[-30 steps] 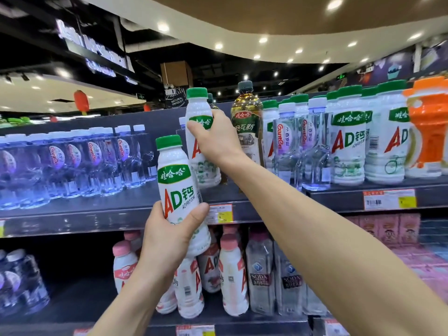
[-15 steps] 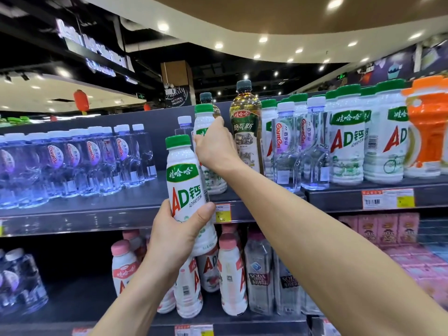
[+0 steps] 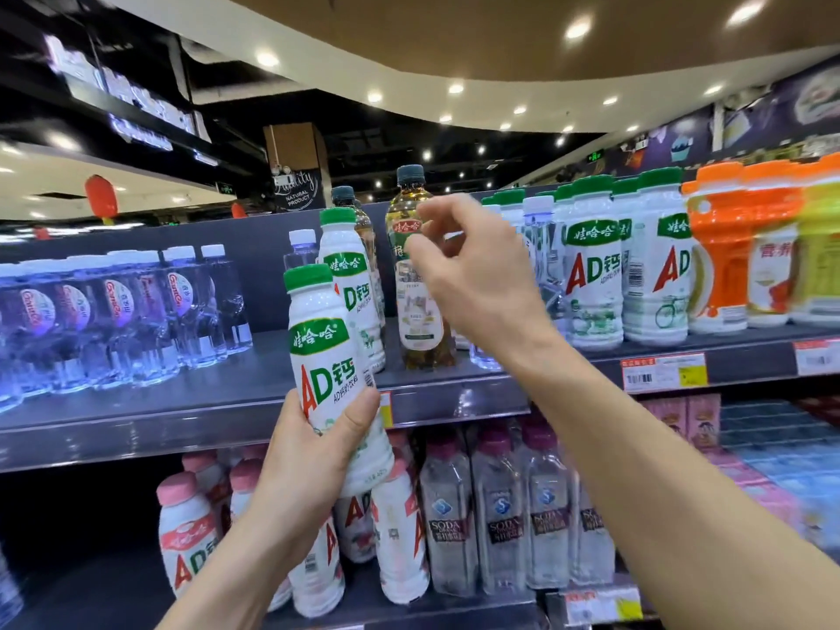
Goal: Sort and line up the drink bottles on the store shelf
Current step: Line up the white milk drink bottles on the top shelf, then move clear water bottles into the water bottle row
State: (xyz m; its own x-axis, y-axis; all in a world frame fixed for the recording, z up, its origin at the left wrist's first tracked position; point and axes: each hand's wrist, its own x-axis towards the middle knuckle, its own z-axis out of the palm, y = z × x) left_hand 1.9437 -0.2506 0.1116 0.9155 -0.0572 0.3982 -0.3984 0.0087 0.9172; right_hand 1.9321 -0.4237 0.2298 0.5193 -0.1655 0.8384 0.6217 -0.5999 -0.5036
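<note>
left hand [image 3: 313,452] grips AD bottle [image 3: 325,352] low on its body, mid-frame, before the shelf [image 3: 182,402] edge | right hand [image 3: 472,275] loose, empty, upper centre, right of shelved AD bottle [image 3: 350,284], before tea bottle [image 3: 418,329]

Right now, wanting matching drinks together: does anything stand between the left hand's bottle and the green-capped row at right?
Yes: between the held bottle and that row stand the amber tea bottle, clear water bottles and the right hand.

"AD" on held white bottle [image 3: 318,356], "SODA" on clear bottles [image 3: 447,525], "NATURAL PRODUCT" on sign [image 3: 296,195]
</note>
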